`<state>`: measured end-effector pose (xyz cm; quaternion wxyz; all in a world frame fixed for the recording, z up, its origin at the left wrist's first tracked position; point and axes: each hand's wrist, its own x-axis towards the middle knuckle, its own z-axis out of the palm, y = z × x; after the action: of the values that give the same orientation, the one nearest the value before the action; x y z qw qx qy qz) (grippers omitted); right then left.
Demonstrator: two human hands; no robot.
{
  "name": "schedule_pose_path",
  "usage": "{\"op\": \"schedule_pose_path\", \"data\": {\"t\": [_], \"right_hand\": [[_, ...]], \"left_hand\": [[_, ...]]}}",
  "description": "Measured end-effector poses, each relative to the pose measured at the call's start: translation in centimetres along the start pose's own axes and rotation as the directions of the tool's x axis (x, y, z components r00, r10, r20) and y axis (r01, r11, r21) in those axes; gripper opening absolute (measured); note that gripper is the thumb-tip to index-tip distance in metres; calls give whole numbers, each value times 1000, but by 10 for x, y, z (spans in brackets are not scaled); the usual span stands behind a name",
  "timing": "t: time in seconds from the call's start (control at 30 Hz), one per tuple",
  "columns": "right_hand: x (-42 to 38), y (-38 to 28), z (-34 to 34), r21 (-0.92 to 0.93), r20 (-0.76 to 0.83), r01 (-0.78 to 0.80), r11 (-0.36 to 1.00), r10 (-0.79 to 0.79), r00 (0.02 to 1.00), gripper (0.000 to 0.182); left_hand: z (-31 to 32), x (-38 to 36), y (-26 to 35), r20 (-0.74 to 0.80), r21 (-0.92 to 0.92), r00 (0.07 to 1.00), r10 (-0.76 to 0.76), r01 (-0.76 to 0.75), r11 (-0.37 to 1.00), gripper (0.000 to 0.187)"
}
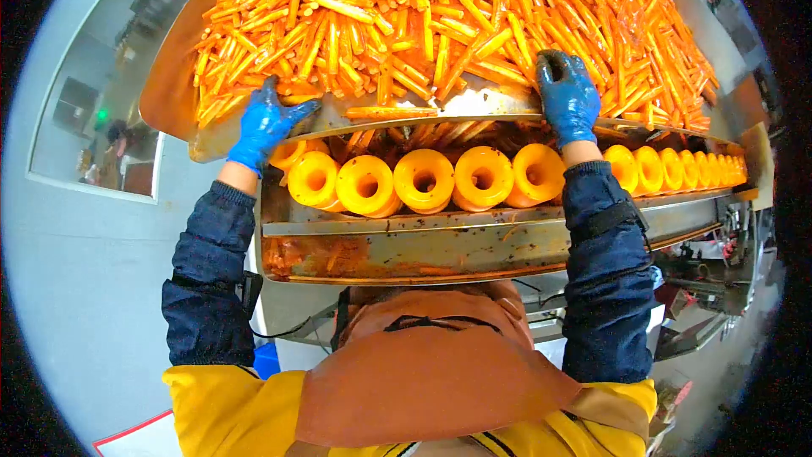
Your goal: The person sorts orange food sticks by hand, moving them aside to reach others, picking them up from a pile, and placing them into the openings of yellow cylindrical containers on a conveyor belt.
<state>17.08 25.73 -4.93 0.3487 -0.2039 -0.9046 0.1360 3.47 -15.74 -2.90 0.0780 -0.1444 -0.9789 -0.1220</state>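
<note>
My left hand (269, 123), in a blue glove, rests at the left part of the metal tray's front edge (355, 124), thumb and fingers apart, holding nothing. Wet orange sticks (338, 42) are heaped on the tray just beyond it. My right hand (568, 97), gloved in blue with dark smears, is at the same edge further right. Its fingers are bent and close together by the sticks; what lies inside them is hidden. Below the edge runs a row of yellow-orange rollers (425, 181) with round holes in their ends.
A stained metal ledge (406, 245) lies between the rollers and my brown apron (431, 372). At the left is a pale wall (85, 245) with a window (110, 85). Machine parts (719, 275) stand at the right, and a dark cable (296, 330) hangs near my left sleeve.
</note>
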Motion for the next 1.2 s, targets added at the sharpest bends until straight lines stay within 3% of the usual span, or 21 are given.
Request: {"op": "schedule_pose_path", "data": {"t": [0.07, 0.13, 0.17, 0.2, 0.27, 0.3, 0.33, 0.4, 0.47, 0.53, 0.6, 0.7, 0.73, 0.8, 0.83, 0.9, 0.93, 1.0, 1.03, 1.13, 1.2], "right_hand": [[1, -4, -6, 17, 25, 6, 1000, -7, 1000, 24], [1, -4, -8, 2, 93, 6, 1000, -6, 996, 25], [2, 5, -5, 60, 119, 32, 998, -39, 992, 26], [5, 3, -9, 112, 186, 9, 994, -30, 982, 27], [12, 2, -18, 193, 257, 35, 981, -85, 963, 27], [15, -10, -26, 245, 232, 65, 967, -124, 965, 26], [22, -20, -32, 207, 258, 141, 968, -193, 947, 28], [30, -34, -32, -44, 333, 232, 972, -205, 920, 39], [37, -42, -18, -226, 490, 232, 946, -96, 867, 33], [43, -20, 11, -210, 442, 281, 936, -165, 882, 25], [51, -28, -6, -213, 485, 288, 934, -155, 861, 32], [60, -21, -24, -59, 490, 47, 997, -13, 872, 42], [64, -17, -20, 124, 494, -234, 964, 145, 857, 46], [61, -24, -31, 116, 241, 100, 988, -126, 962, 42], [59, -26, -27, 113, 248, 98, 989, -124, 961, 42], [59, -33, -15, 175, 342, 475, 862, -506, 792, 38], [61, -44, -10, 76, 550, 463, 883, -424, 719, 46], [53, -60, -3, -30, 539, 509, 860, -415, 733, 43], [53, -58, -2, -25, 545, 508, 861, -414, 729, 43], [62, -43, 0, -17, 519, 553, 833, -465, 717, 39], [63, -30, -3, 54, 311, 393, 918, -390, 867, 37]], "left_hand": [[3, -3, 17, -12, -31, 1000, -2, 2, 1000, 98], [5, -9, 27, 55, -121, 994, 91, -84, 989, 96], [5, -15, 30, 1, -182, 986, 164, -161, 970, 84], [3, -19, 30, -9, -201, 987, 163, -162, 966, 84], [-1, -21, 22, 119, -723, 963, 244, -84, 686, 69], [0, -19, 17, 38, -583, 972, 233, -168, 795, 58], [2, -19, 12, 30, -592, 972, 234, -171, 787, 58], [9, -17, 2, -111, -553, 969, 219, -244, 797, 51], [17, -14, 0, -148, -519, 969, 199, -247, 818, 47], [26, -10, -2, -226, -290, 949, 221, -282, 914, 47], [30, -9, -2, -243, -230, 941, 234, -290, 929, 45], [25, -12, 3, -252, -278, 941, 225, -293, 915, 45], [20, -13, 7, -213, -274, 955, 205, -260, 926, 44], [23, -13, 8, -166, -275, 970, 180, -220, 936, 43], [26, -13, 8, -225, -237, 955, 195, -248, 939, 42], [35, -9, 1, -295, -176, 929, 224, -283, 943, 41], [33, -9, 2, -294, -176, 929, 224, -283, 943, 41], [28, -12, 5, -276, -188, 939, 206, -263, 946, 41], [16, -15, 14, -189, -215, 970, 153, -193, 958, 41], [33, -9, 4, -278, -165, 943, 180, -232, 959, 41], [34, -9, 2, -261, -141, 948, 184, -226, 964, 43]]}}
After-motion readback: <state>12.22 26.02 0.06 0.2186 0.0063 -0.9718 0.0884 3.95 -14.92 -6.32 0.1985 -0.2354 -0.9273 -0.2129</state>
